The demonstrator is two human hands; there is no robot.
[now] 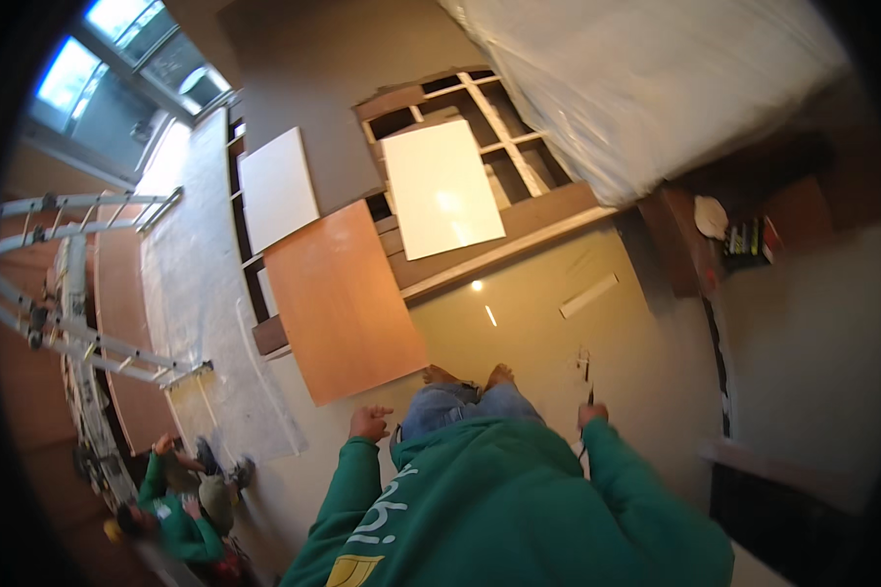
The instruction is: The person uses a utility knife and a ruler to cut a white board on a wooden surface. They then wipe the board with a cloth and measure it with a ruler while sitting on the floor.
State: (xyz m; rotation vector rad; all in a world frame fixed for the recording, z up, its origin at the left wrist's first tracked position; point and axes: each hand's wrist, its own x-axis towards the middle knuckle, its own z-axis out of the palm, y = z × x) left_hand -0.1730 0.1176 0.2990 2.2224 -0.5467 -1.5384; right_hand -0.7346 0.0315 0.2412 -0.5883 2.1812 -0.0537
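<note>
My right hand (pixel 592 415) is closed around a thin dark tool (pixel 590 395), whose tip points away from me over the floor. Its exact kind is too small to make out. Empty, with fingers apart, my left hand (pixel 370 424) hangs beside my hip. Closest to that hand is an orange-brown wood panel (pixel 347 303), its far end lying on a low wooden frame (pixel 504 108). A glossy cream panel (pixel 440 191) also rests on the frame, and a white panel (pixel 277 186) lies left of it.
Clear plastic sheeting (pixel 646 88) covers a large block at the far right. A small strip (pixel 589 296) lies on the shiny floor (pixel 519 328). Aluminium ladders (pixel 98 342) stand at left, near another person (pixel 191 514) in green. A dark package (pixel 749 242) sits on the right.
</note>
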